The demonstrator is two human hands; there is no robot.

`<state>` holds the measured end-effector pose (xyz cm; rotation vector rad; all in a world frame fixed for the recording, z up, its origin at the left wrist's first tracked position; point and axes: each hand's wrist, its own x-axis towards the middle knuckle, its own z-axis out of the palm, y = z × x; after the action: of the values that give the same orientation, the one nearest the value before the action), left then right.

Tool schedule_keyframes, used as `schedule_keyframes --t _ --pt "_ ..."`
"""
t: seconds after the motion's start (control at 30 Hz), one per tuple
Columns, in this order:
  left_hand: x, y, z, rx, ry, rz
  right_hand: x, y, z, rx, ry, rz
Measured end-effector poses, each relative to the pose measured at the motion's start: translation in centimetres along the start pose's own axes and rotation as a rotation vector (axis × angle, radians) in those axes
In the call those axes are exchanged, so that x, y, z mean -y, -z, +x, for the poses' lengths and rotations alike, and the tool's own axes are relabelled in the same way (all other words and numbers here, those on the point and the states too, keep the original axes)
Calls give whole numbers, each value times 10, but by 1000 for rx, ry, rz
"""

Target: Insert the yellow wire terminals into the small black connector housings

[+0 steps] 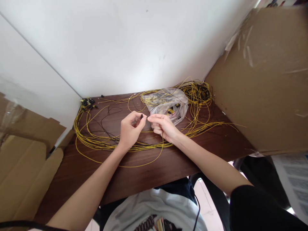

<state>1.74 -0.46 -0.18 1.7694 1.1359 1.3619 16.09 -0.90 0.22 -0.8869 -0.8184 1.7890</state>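
My left hand pinches a small black connector between thumb and fingers above the middle of the table. Close to it, my right hand is closed on the end of a yellow wire, which hangs from the fingers and loops down to the left. The fingertips of both hands almost meet at the connector; whether the wire end is inside it is too small to tell. Below the hands runs a long bundle of yellow and black wires. Just behind my right hand sits a clear plastic bag with small yellow and black pieces.
A tangled coil of yellow and black wires lies at the back right. Black connectors cluster at the back left of the brown table. Cardboard stands on the right, more cardboard on the left, and a white wall behind.
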Motion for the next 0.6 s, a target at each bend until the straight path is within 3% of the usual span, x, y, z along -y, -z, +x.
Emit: schedule_keyframes --t 0.27,0.6 --pt "-1 1 1 -9 -16 0 1 1 0 -1 0 -6" --pt "-1 3 1 -36 -151 102 2 -1 -1 -10 18 -27"
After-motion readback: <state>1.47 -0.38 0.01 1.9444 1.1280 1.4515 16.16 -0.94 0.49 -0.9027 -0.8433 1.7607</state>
